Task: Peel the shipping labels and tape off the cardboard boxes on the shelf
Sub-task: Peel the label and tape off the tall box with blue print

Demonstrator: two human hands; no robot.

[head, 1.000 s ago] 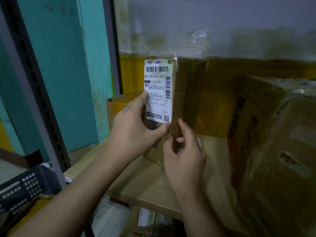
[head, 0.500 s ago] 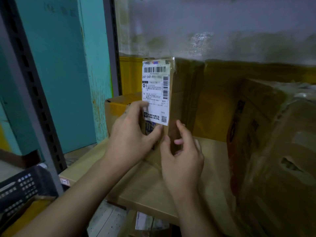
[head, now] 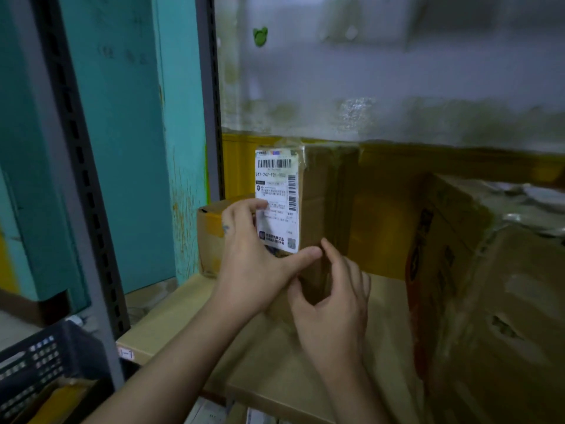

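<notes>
Brown cardboard box [head: 318, 203] stands upright on the wooden shelf board [head: 183, 313], towards the board's back left corner, its white shipping label [head: 276, 191] stuck flat on the side that faces left. The left hand [head: 253, 261] lies spread against that labelled side. Its fingers are nearly straight, with the fingertips [head: 260, 205] on the label's left part, and its thumb is stretched along the label's lower edge to the box's near corner. It presses the box and does not clasp it.

The right hand [head: 334, 304] is just below and to the right, touching the left thumb. Its forefinger and thumb are curled round the box's near vertical edge under the label, gripping the cardboard there. Whether any tape is caught between them cannot be told.

A smaller box [head: 211, 234] with yellow tape sits behind the left hand, against the back left corner. A large crumpled carton [head: 489, 286] fills the board's right side, close beside the right hand's reach. A grey slotted upright [head: 76, 179] stands at the front left corner, with a dark plastic crate [head: 36, 365] below it. On the pale wall above is a green sticker [head: 260, 36].
</notes>
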